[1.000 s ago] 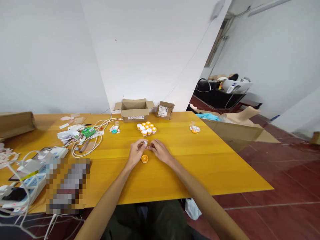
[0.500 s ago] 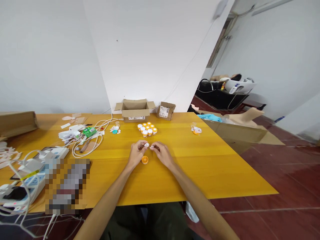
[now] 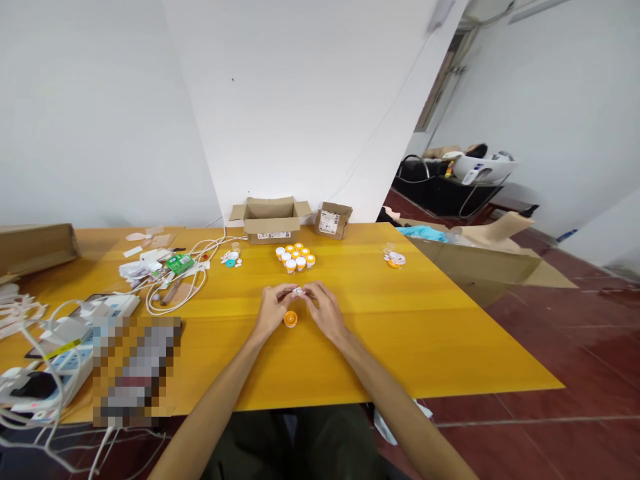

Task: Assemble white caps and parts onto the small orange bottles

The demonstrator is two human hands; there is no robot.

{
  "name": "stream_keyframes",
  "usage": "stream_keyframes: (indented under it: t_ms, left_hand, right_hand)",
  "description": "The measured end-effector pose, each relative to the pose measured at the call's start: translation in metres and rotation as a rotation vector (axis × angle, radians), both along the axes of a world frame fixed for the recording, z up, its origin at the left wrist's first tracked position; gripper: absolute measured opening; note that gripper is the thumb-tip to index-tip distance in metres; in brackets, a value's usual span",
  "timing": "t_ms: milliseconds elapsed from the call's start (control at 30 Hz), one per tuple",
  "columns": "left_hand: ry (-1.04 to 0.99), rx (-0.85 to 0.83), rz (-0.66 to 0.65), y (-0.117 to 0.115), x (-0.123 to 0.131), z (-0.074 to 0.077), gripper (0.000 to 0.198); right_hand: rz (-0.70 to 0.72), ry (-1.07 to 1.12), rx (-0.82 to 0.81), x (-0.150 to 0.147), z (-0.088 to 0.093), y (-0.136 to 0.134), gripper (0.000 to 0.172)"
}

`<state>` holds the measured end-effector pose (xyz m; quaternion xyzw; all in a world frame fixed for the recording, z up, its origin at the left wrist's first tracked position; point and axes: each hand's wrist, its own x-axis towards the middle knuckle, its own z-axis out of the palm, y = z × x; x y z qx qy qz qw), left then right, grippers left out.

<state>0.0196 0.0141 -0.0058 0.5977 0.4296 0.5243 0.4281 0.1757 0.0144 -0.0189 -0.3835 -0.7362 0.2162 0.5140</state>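
My left hand (image 3: 273, 308) and my right hand (image 3: 325, 310) meet above the middle of the table, fingertips pinched. Between them is a small white piece with dark and reddish spots (image 3: 299, 291). My left fingers hold its left side, while my right fingertips close on a second small white part at its right, mostly hidden by the fingers. Just below my left fingers, an orange round cup or cap (image 3: 290, 319) rests on the table. Beyond the hands stands a cluster of small orange-and-white tubs (image 3: 301, 264).
Behind the tubs are an open cardboard box (image 3: 273, 228) and a smaller box (image 3: 333, 221). Small white and teal parts (image 3: 231, 263) lie left, more parts (image 3: 395, 259) right. White cables (image 3: 203, 287), a power strip (image 3: 75, 353) and a blurred-out dark object (image 3: 140, 370) occupy the left side.
My right hand has moved slightly left, bringing its small part against the spotted white piece in my left hand. The gap between the two parts has closed.
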Motion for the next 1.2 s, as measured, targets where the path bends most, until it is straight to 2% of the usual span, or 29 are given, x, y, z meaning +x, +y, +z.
stream_keyframes:
  t_ms: [267,433,733,1200]
  left_hand:
    - [-0.004,-0.026,-0.041,0.0016,-0.0005,-0.0054,0.027]
    - [-0.017,0.026,-0.01,0.0014,-0.0003,-0.0061,0.022]
    - [-0.054,-0.034,-0.029,-0.0021,0.0016,0.002,0.019]
    - [-0.094,-0.019,-0.035,-0.001,0.0025,-0.0027,0.017]
  right_hand:
    - [-0.026,-0.027,0.098,-0.0008,-0.0013,-0.0002,0.022]
    - [-0.051,-0.04,0.117,-0.0019,-0.0017,-0.0014,0.022]
    - [-0.069,0.018,0.096,-0.002,0.0006,-0.0021,0.018]
    - [-0.06,0.041,0.149,-0.0046,-0.0006,-0.0026,0.016]
